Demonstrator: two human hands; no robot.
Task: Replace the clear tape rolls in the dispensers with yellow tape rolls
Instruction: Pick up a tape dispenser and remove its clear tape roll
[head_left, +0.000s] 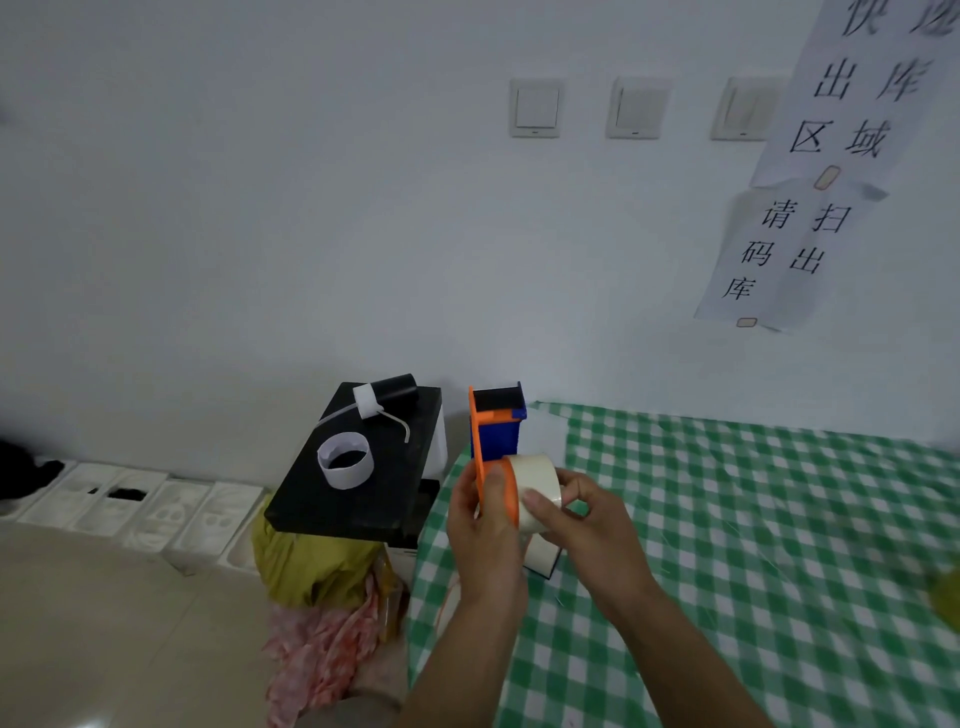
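While right fingers (543, 503) pinch it, roll (535, 475) touches dispenser (496, 434).

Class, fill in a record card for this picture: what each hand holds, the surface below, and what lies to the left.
Left hand: grips the tape dispenser by its orange side plate
Right hand: pinches the clear tape roll beside that plate
Surface: green checked tablecloth
To the left: black board bearing a white paper ring

Parcel dispatch room, scan-out wall signs (852, 104)
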